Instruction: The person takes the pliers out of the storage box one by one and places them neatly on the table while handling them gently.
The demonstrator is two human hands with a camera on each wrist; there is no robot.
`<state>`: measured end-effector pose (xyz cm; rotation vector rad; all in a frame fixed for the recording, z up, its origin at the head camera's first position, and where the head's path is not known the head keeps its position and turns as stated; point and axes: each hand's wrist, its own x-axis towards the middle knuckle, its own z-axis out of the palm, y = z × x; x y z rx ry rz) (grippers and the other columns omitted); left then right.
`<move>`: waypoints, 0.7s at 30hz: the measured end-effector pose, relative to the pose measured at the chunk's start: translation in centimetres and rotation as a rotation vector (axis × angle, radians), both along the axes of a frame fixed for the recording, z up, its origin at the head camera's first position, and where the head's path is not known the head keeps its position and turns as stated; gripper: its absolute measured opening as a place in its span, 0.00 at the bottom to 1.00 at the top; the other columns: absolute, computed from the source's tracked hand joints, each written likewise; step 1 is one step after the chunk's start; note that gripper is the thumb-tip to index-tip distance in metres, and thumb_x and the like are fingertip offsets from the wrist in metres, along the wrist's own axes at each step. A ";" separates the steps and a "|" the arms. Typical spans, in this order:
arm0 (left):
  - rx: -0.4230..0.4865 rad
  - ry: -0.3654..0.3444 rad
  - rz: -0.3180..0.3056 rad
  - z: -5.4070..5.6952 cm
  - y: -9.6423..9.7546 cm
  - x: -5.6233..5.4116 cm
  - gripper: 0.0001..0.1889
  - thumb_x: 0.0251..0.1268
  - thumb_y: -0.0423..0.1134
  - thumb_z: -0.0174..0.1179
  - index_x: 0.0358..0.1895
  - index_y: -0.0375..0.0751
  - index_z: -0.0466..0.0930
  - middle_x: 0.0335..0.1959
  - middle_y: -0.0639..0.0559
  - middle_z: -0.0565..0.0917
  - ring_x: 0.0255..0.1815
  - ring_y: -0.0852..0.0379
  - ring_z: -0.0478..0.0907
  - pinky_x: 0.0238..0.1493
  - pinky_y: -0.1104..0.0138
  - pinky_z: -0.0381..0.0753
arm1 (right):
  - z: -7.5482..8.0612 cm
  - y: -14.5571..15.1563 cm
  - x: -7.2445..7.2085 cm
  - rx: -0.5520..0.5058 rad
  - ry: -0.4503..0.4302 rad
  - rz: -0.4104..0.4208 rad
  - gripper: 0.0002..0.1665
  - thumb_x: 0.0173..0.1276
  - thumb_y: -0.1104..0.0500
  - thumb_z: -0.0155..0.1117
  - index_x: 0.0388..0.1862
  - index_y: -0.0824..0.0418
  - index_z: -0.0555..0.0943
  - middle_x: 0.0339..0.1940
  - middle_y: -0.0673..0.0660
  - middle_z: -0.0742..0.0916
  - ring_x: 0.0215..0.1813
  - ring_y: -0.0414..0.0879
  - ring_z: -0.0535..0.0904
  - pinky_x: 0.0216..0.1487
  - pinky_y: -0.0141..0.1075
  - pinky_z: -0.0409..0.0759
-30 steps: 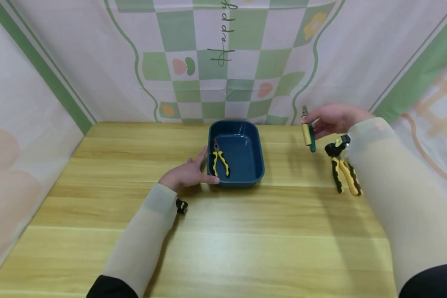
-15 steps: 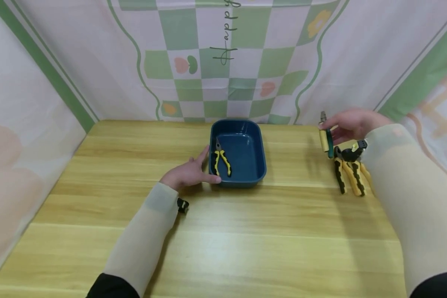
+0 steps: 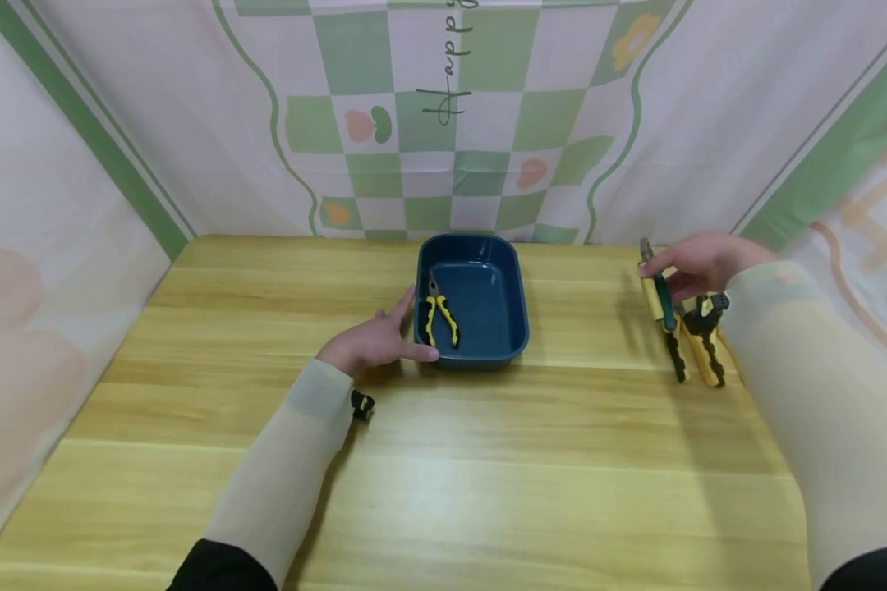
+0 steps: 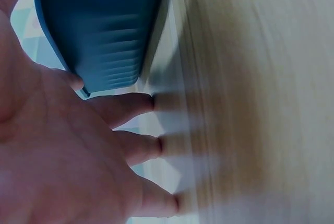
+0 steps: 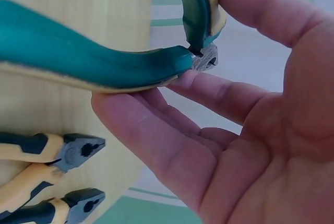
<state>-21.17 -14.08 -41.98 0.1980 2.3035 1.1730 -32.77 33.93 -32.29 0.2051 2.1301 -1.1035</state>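
My right hand [image 3: 702,261] pinches a pair of teal-and-cream handled pliers [image 3: 652,291] between thumb and fingers, at the table's far right. In the right wrist view the thumb and fingers hold the handles [image 5: 141,70] near the short metal head. My left hand [image 3: 373,343] has its fingers spread against the left side of a dark blue tray [image 3: 491,316], the thumb at its front corner. In the tray lie black-and-yellow long-nose pliers [image 3: 441,316], on the left side.
Two pairs of pliers with black-and-orange handles lie side by side under my right hand, one pair [image 5: 75,153] above the other pair [image 5: 83,205] in the right wrist view. A patterned curtain [image 3: 480,107] hangs behind the wooden table [image 3: 443,476].
My right hand has moved right, then lower, carrying the teal pliers over beside the pliers lying on the table. The left hand stays at the tray.
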 end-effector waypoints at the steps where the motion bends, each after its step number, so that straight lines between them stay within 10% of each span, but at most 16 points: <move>1: -0.003 0.002 -0.003 0.0 0.0 0.0 0.66 0.50 0.63 0.74 0.77 0.76 0.23 0.81 0.50 0.34 0.78 0.43 0.25 0.71 0.39 0.36 | -0.3 0.0 0.0 0.012 -0.002 0.005 0.40 0.69 0.55 0.69 0.65 0.78 0.61 0.43 0.62 0.84 0.43 0.54 0.84 0.53 0.49 0.80; 10: -0.001 -0.008 0.007 0.0 -0.1 0.0 0.65 0.50 0.63 0.74 0.77 0.76 0.24 0.81 0.48 0.33 0.78 0.44 0.25 0.72 0.40 0.36 | -1.9 0.2 0.5 0.132 0.040 0.109 0.55 0.67 0.48 0.71 0.71 0.83 0.52 0.66 0.85 0.63 0.56 0.66 0.77 0.57 0.52 0.77; 21: 0.002 -0.017 0.018 -0.1 0.1 0.0 0.64 0.53 0.60 0.73 0.77 0.76 0.25 0.81 0.53 0.34 0.78 0.45 0.24 0.71 0.39 0.34 | -4.4 -0.2 1.1 0.212 0.024 0.157 0.52 0.69 0.50 0.68 0.69 0.87 0.53 0.63 0.83 0.71 0.49 0.60 0.83 0.51 0.50 0.81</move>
